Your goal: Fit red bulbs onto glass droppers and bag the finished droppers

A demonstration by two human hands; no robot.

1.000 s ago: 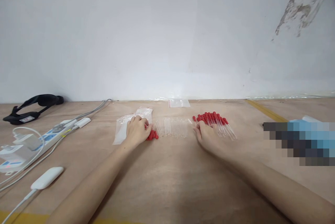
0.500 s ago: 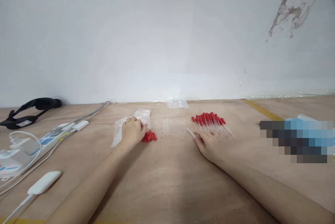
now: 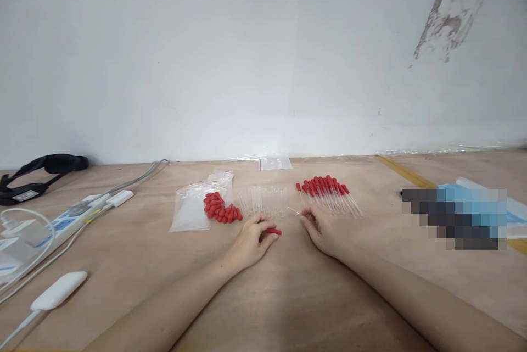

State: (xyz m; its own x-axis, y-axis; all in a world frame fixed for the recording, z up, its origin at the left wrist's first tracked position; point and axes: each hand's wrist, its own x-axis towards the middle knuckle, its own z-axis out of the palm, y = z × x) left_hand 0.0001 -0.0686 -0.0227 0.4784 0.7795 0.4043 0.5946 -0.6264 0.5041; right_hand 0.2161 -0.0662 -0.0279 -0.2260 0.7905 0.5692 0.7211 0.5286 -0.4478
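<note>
Head view: left hand (image 3: 251, 242) pinches a red rubber bulb (image 3: 273, 231) at its fingertips; right hand (image 3: 323, 225) grips a clear glass tube (image 3: 294, 211). Both meet low over the wooden table (image 3: 267, 297), near the loose red bulbs (image 3: 220, 209) and finished droppers (image 3: 329, 193).

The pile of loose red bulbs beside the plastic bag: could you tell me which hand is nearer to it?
Left. The left hand lies just right of the red bulbs; the right hand is farther right.

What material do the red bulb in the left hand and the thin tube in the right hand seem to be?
The red bulb in the left hand looks like matte rubber: opaque, no glare. The thin tube in the right hand is clear, glass or plastic; I cannot tell which.
</note>
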